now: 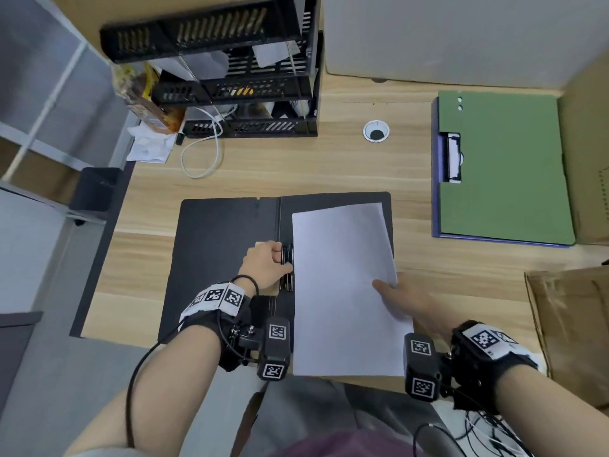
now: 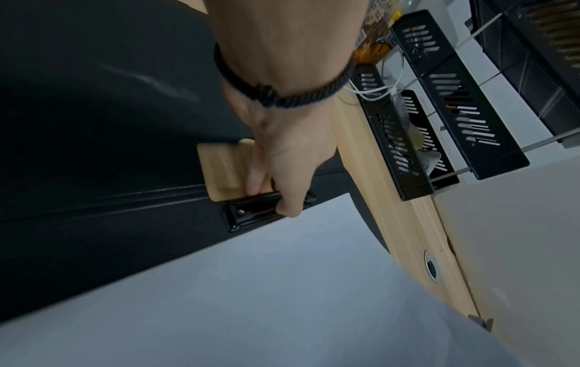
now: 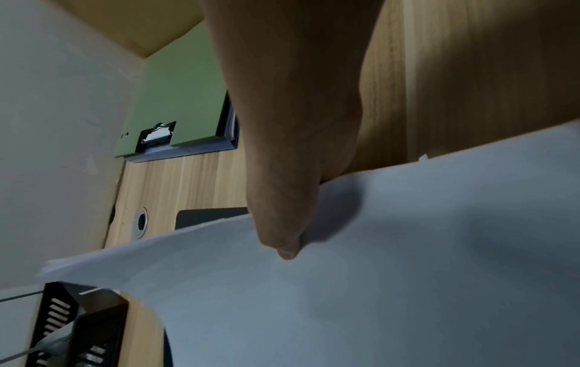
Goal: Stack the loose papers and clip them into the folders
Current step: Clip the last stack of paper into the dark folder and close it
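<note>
A black folder (image 1: 217, 245) lies open on the wooden desk in front of me. A stack of white papers (image 1: 342, 285) lies slightly askew on its right half, its near end hanging over the desk edge. My left hand (image 1: 268, 262) grips the black metal clip (image 2: 251, 213) at the folder's spine, fingers curled over its lever. My right hand (image 1: 395, 295) pinches the right edge of the paper stack (image 3: 376, 285), thumb on top. A closed green folder (image 1: 504, 166) lies on a blue one at the far right of the desk.
A black tiered paper tray (image 1: 237, 77) stands at the back left with a white cable (image 1: 201, 153) looped before it. A cable hole (image 1: 375, 130) sits mid-desk. Cardboard boxes (image 1: 573, 318) flank the right side, and a white box (image 1: 461, 37) stands behind.
</note>
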`<state>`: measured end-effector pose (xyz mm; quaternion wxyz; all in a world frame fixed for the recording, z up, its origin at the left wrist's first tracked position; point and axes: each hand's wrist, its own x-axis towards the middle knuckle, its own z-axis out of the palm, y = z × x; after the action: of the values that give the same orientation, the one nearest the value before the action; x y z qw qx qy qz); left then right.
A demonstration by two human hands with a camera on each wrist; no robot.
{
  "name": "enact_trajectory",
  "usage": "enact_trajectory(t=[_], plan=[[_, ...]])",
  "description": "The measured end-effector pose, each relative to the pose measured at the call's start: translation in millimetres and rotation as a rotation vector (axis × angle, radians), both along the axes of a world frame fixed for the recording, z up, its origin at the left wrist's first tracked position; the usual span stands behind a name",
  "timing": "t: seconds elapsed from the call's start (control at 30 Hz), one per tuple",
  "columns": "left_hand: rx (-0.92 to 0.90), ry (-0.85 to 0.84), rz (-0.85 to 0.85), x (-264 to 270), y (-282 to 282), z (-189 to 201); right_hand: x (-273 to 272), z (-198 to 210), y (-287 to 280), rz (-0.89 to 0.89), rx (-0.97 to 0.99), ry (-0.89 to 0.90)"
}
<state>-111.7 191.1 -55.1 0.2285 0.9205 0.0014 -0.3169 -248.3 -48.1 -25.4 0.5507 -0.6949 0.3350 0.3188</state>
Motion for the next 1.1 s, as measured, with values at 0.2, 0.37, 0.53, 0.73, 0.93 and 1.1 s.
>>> enact_trajectory(t=[0.2, 0.37, 0.53, 0.73, 0.93, 1.1], plan=[[-0.033, 0.012, -0.016, -5, 4, 2, -11, 0, 0, 0.013, 0.012, -0.032], [-0.039, 0.01, 0.014, -10, 1, 2, -2, 5, 2, -0.032, 0.006, -0.053], [-0.038, 0.024, 0.024, -8, 1, 3, 20, 7, 12, 0.13, -0.129, -0.125], [-0.057, 0.04, 0.043, -8, 3, 0, 27, -4, 12, 0.095, -0.138, -0.126], [-0.074, 0.011, 0.05, -8, 3, -2, 25, -2, 18, 0.095, -0.143, -0.113], [-0.064, -0.016, 0.037, -9, 3, -5, 23, -3, 19, 0.082, -0.145, -0.081]])
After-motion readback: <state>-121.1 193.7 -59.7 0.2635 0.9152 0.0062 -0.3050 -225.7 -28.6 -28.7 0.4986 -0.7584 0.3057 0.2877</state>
